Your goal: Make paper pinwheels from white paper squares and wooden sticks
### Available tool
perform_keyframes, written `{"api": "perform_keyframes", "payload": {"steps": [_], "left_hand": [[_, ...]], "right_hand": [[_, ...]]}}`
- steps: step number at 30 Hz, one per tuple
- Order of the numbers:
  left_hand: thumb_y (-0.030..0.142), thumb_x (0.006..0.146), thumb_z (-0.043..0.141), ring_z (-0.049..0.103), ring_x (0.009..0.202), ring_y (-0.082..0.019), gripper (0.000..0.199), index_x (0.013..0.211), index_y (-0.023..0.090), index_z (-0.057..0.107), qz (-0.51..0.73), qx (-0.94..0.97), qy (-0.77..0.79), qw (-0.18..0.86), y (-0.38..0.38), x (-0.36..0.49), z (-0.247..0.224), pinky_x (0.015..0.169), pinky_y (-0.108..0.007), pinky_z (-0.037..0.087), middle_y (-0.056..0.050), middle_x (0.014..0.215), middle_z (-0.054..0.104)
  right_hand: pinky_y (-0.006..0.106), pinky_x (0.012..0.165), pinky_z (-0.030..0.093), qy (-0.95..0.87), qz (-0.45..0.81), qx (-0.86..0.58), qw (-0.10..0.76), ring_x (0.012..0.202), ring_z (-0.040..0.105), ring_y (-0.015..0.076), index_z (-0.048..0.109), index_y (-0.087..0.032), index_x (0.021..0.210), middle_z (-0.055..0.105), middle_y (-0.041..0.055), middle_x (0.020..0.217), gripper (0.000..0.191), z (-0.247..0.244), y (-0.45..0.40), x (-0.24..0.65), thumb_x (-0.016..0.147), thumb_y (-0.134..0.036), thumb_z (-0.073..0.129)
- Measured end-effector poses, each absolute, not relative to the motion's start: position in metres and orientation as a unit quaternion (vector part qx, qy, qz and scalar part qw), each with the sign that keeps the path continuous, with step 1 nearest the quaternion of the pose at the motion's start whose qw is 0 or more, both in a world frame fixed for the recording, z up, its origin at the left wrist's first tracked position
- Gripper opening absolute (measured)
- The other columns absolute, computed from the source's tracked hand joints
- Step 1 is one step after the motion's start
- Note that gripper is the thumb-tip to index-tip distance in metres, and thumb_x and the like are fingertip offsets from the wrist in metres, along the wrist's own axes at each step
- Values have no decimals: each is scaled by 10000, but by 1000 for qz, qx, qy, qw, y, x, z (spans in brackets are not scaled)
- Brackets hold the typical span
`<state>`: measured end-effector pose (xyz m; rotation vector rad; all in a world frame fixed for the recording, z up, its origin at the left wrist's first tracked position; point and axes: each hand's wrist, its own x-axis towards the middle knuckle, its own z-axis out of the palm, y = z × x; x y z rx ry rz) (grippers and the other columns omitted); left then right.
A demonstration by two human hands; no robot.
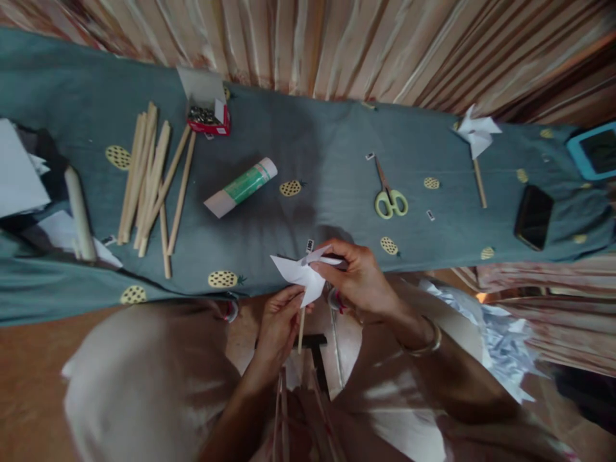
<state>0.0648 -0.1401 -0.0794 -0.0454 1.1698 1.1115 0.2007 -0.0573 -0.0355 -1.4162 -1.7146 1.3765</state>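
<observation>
A white paper pinwheel [304, 274] on a thin wooden stick [301, 330] is held up over my lap, at the near edge of the table. My left hand [282, 317] is closed around the stick just under the paper blades. With thumb and fingers, my right hand [353, 273] pinches a blade on the pinwheel's right side. The pin at its centre is too small to make out. On the table beyond lie green-handled scissors [391, 200] and a green and white tube [245, 186].
Several wooden sticks [154, 179] lie at the left near a red box [212, 120] of small metal pieces. White paper [19, 170] is stacked at far left. A finished pinwheel [477, 133], a black phone [534, 217] and a blue-cased device [597, 151] lie at the right.
</observation>
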Motion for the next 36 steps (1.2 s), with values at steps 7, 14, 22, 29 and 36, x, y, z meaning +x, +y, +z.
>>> {"api": "perform_keyframes", "payload": {"steps": [7,14,22,29,36], "left_hand": [[151,371,912,637,517,-75,370,712,161,767,500,-90,487,710,-139,65,-75,562,-152,507,-1,618,731],[67,450,850,626,523,-54,307,734,147,769,515,-56,459,721,-141,63,-74,546,-126,491,-7,662,742],[76,497,854,603,560,-59,268,739,143,761,535,-13,431,727,-140,66,-79,563,-153,474,-10,659,706],[296,432,946,556,589,-72,377,733,145,778,535,69,445,715,-144,63,-83,599,-200,429,-24,677,702],[351,431,943,548,585,-80,355,671,163,760,533,91,462,703,-144,60,-86,628,-226,423,-11,630,683]], "right_hand": [[286,731,508,-646,524,-497,248,756,661,163,733,-197,835,751,6,814,82,-36,-41,198,772,-225,689],[256,725,507,-655,500,-523,215,746,656,150,730,-179,785,741,-21,763,96,-37,-28,194,691,-159,729],[218,642,468,-584,581,-540,172,635,602,116,683,-160,647,681,-47,648,116,-30,-11,184,588,-76,737],[215,586,399,-606,557,-558,104,578,517,105,643,-162,561,567,-75,532,145,-22,3,181,548,-91,769],[217,613,402,-663,488,-566,40,644,534,115,660,-164,584,587,-64,586,143,-14,7,178,558,-148,800]]}}
